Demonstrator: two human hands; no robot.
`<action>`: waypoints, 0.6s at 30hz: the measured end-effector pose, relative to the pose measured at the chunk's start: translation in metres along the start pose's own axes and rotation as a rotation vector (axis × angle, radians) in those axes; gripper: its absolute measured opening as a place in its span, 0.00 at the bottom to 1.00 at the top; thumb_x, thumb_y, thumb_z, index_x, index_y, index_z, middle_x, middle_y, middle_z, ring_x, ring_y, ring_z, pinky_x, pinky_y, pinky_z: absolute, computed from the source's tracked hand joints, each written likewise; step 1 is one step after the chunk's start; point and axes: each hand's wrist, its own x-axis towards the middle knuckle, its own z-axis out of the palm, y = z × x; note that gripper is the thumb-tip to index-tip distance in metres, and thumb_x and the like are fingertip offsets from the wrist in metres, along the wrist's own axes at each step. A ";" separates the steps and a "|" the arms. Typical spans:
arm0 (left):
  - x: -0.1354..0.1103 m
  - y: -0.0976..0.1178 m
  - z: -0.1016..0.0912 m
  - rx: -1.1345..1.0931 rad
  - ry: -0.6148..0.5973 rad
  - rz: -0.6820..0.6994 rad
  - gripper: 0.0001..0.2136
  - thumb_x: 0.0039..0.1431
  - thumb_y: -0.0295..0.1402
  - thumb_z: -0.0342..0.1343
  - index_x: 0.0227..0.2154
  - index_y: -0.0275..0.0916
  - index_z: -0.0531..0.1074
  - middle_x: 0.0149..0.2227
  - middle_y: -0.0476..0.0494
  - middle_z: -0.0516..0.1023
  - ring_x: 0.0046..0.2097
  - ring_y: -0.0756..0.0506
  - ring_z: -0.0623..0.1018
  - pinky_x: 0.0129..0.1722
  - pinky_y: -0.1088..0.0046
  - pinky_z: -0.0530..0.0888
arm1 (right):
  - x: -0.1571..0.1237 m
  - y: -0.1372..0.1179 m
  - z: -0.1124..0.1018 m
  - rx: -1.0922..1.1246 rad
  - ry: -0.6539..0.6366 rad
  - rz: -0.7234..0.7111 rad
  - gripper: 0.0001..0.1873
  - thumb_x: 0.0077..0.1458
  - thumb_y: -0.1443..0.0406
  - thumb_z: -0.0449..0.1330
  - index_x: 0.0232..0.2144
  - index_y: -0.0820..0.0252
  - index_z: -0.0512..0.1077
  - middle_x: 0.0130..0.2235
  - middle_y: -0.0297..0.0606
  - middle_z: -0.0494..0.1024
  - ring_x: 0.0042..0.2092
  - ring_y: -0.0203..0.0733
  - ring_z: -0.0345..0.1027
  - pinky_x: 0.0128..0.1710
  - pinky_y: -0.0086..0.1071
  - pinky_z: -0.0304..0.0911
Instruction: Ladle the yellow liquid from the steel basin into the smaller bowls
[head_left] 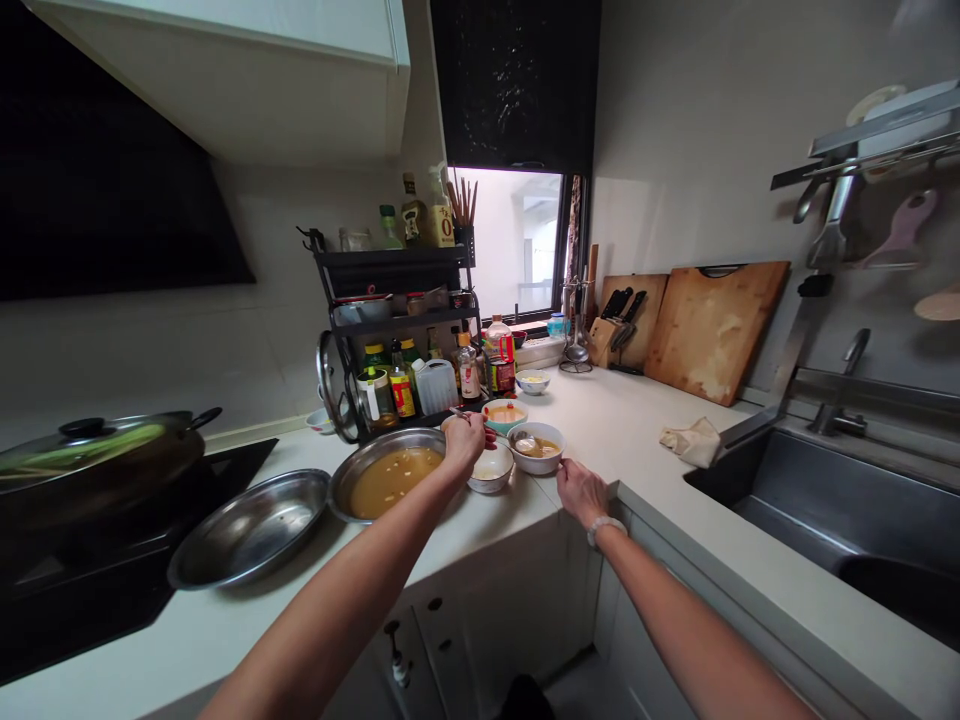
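My left hand (465,442) is closed around the handle of a metal ladle, whose head (523,441) rests in a white bowl (537,464) of brownish soup. Fingers of my right hand (582,490) grip that bowl at its near right side. Under my left hand stands another white bowl (490,480), partly hidden by it. Behind these is a bowl of orange-tinted liquid (505,414). To the left, a wide steel basin (346,490) holds brown broth with pale bits floating in it; my left forearm covers its right part.
An empty steel basin (251,530) sits beside the hob with its lidded wok (97,450). Behind stands a black rack (390,325) of bottles and jars. Rightward are a knife block (602,342), a cutting board (712,330), a cloth (691,440) and the sink (795,490).
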 end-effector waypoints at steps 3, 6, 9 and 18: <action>0.002 0.003 -0.002 -0.061 0.037 -0.058 0.08 0.52 0.23 0.46 0.25 0.33 0.70 0.14 0.47 0.70 0.17 0.49 0.71 0.22 0.73 0.71 | 0.000 0.001 0.000 -0.002 0.008 -0.005 0.16 0.60 0.63 0.45 0.39 0.58 0.72 0.40 0.41 0.77 0.40 0.42 0.71 0.35 0.31 0.55; 0.003 0.007 -0.005 -0.099 0.055 -0.115 0.10 0.52 0.22 0.44 0.25 0.33 0.70 0.14 0.46 0.70 0.16 0.51 0.69 0.21 0.75 0.70 | 0.000 0.001 0.001 0.000 0.013 -0.009 0.16 0.60 0.63 0.45 0.40 0.58 0.72 0.39 0.40 0.78 0.39 0.42 0.71 0.35 0.31 0.56; 0.003 0.012 -0.009 -0.135 0.070 -0.153 0.10 0.53 0.22 0.44 0.26 0.32 0.70 0.15 0.46 0.70 0.16 0.51 0.70 0.20 0.76 0.69 | 0.001 0.002 0.002 0.004 0.013 -0.010 0.16 0.60 0.64 0.46 0.42 0.57 0.71 0.40 0.40 0.77 0.40 0.43 0.71 0.36 0.31 0.56; -0.005 0.033 -0.044 -0.170 0.125 -0.139 0.10 0.53 0.22 0.43 0.25 0.31 0.70 0.14 0.45 0.70 0.17 0.51 0.70 0.19 0.78 0.69 | 0.002 0.002 0.001 -0.002 0.000 -0.015 0.16 0.60 0.64 0.45 0.41 0.58 0.71 0.40 0.42 0.77 0.40 0.42 0.71 0.37 0.31 0.57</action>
